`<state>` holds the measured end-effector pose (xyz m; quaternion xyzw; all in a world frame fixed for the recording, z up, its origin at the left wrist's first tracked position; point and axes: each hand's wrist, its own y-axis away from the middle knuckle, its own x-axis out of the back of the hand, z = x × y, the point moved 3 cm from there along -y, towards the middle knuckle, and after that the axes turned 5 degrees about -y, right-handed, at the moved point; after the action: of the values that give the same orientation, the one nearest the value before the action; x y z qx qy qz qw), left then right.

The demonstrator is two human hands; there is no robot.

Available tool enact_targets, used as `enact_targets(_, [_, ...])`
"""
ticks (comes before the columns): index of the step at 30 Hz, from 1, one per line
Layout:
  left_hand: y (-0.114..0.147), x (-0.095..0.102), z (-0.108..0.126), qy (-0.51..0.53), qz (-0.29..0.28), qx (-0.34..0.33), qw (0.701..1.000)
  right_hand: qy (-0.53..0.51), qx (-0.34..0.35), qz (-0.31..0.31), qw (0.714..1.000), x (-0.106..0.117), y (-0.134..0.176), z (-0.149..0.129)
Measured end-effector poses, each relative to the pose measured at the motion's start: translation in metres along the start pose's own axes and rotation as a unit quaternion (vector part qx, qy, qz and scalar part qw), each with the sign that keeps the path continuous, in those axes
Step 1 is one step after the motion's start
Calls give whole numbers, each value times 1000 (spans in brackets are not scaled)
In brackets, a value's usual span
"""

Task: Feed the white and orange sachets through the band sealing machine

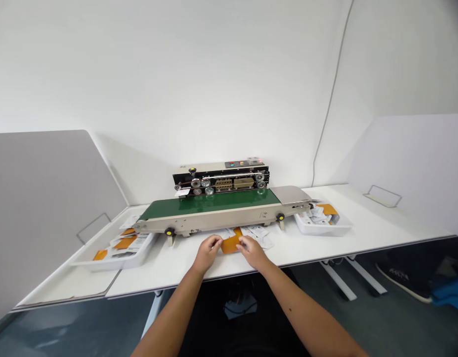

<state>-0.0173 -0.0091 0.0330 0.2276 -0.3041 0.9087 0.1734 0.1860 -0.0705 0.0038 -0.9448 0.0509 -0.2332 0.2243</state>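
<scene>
An orange packet [229, 245] is held low over the white table, in front of the sealing machine. My left hand [207, 253] pinches its left edge between thumb and fingers. On the opposite edge, my right hand [253, 252] grips it the same way. Just behind the packet, several white printed packets [259, 231] lie on the table, partly under the conveyor. The band sealer [223, 178] stands behind, with its green conveyor belt [214, 202] running along the front. A small white packet [182, 192] sits at the left end of its rollers.
On the left stands a white tray [139, 259] with orange and white packets. Another white tray [323, 230], also holding packets, is by the conveyor's right end. Grey-white panels [46, 198] flank the table, and a cable [332, 94] hangs down the wall.
</scene>
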Motion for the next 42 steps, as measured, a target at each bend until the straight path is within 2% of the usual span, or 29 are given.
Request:
enact_targets(3, [1, -8, 2, 18, -63, 5, 998, -98, -44, -8, 994, 2, 1, 5])
enact_targets(5, [2, -11, 2, 34, -78, 18, 996, -146, -60, -18, 987, 2, 2, 6])
enact_targets(10, [3, -10, -5, 102, -55, 66, 991, -145, -45, -71, 986, 0, 4, 1])
enact_targets(16, [3, -12, -9, 156, -48, 88, 983, -185, -59, -63, 979, -1, 2, 4])
enact_targets(18, [4, -14, -6, 182, -71, 87, 977, -214, -71, -57, 973, 0, 2, 6])
enact_targets(22, [7, -17, 6, 210, -160, 54, 963, -216, -78, -30, 973, 3, 1, 8])
enact_targets(26, [8, -16, 14, 177, -205, 33, 962, -178, -61, -69, 980, 2, 1, 8])
enact_targets(30, [7, -16, 9, 134, -189, 60, 971, -207, -85, -62, 973, -1, 2, 12])
enact_targets(33, [6, -16, 2, 129, -147, 80, 977, -222, -99, -50, 969, -3, 2, 13])
enact_targets(36, [6, -16, -4, 130, -117, 90, 980, -225, -110, -64, 966, -3, 2, 11])
enact_targets(42, [7, -16, -5, 154, -124, 92, 976, -214, -101, -72, 969, -2, 2, 7])
